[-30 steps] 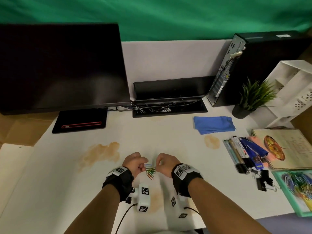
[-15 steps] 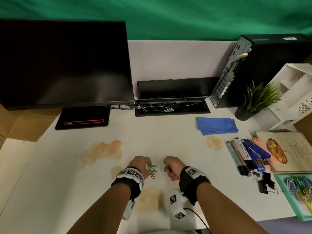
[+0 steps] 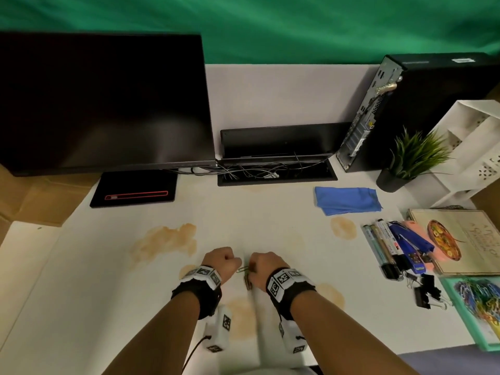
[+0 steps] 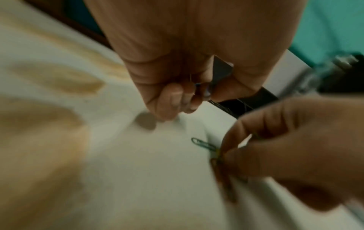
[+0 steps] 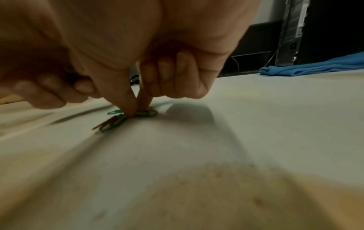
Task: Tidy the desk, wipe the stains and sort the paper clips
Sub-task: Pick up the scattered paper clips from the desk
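A small bunch of coloured paper clips (image 3: pixel 243 269) lies on the white desk (image 3: pixel 270 228) between my two hands. My right hand (image 3: pixel 253 269) pinches the bunch (image 5: pixel 145 113) against the desk with thumb and forefinger; a green clip (image 4: pixel 202 144) sticks out to the left. My left hand (image 3: pixel 238 262) hovers just left of it with fingers curled (image 4: pixel 185 99), and a bit of blue clip shows between them. Brown stains mark the desk at the left (image 3: pixel 165 240), right (image 3: pixel 343 228) and near my wrists (image 3: pixel 242 315). A blue cloth (image 3: pixel 347 200) lies at the back right.
A teal tray (image 3: pixel 489 346) with several clips sits at the front right beside black binder clips (image 3: pixel 424 290), pens (image 3: pixel 384 247), a blue stapler (image 3: pixel 408 243) and a book (image 3: pixel 460 239). Monitor (image 3: pixel 102 104), cable tray (image 3: pixel 276 171), PC tower (image 3: pixel 422 109), plant (image 3: pixel 414 158) and white shelf (image 3: pixel 476 147) line the back.
Half a second ago the left hand held the bunch and the right fist was apart. Now the right hand has closed in and pinches the bunch on the desk.
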